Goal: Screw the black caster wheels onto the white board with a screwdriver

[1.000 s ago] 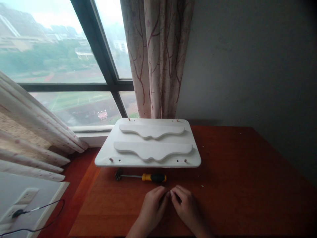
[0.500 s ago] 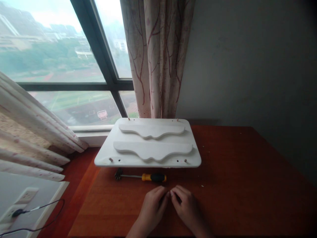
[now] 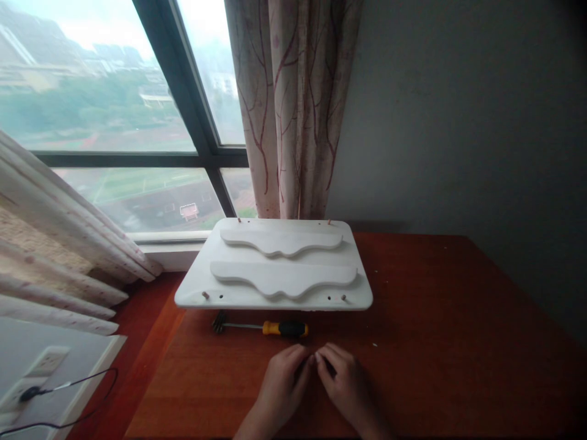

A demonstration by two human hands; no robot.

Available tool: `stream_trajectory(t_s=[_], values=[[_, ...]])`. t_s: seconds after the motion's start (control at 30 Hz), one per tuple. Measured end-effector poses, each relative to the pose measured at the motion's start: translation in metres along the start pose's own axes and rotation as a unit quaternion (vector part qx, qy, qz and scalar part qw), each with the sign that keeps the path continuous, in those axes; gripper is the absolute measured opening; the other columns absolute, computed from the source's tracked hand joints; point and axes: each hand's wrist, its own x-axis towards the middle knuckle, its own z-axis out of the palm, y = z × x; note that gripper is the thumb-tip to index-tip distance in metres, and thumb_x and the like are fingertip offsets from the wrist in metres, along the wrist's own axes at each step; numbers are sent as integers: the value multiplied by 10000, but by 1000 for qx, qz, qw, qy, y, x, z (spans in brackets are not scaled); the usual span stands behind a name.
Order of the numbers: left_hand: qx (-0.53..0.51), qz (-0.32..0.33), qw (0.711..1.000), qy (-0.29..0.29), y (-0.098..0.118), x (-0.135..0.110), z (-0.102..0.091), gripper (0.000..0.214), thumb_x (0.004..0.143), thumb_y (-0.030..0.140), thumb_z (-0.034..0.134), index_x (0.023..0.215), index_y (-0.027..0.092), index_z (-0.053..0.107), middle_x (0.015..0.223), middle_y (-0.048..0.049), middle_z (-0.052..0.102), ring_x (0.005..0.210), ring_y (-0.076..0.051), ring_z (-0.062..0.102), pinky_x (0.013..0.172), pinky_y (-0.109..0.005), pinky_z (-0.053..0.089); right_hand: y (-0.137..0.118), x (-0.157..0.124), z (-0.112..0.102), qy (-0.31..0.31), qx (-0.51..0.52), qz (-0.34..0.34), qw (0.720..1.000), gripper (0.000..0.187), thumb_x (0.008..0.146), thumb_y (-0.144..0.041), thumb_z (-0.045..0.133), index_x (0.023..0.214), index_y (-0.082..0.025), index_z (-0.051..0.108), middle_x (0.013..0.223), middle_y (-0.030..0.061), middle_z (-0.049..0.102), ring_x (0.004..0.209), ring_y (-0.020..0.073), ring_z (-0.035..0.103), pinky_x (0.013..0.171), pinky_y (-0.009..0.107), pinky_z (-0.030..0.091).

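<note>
Both of my hands rest on the wooden table, their fingertips meeting. My left hand has its fingers curled and pressed together, nothing visible in them. My right hand is closed likewise. Just beyond them lies a screwdriver with a yellow and black handle pointing right. A small pile of dark screws lies by its tip. Farther back is a white board with holes and short pegs near its corners. On the board lie two scalloped white panels, a back one and a front one.
The reddish-brown table extends right to a grey wall. A patterned curtain hangs behind the board beside a window. At lower left, a black cord is plugged into a wall socket. Small white flecks dot the table.
</note>
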Motion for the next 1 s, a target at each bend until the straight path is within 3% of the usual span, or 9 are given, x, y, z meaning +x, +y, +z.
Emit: stream_trajectory(t_s=[1.0], values=[[-10,1,1000,-1,0,0,-1,222,1001,220,462,792,196,534,753,-27,619,683,-150,574,639,-230,386,3,-1,2,-3,5,3,1000,262,1008,-198,438,776,-213,558,765,11,635,704,146,612,669,254,386]])
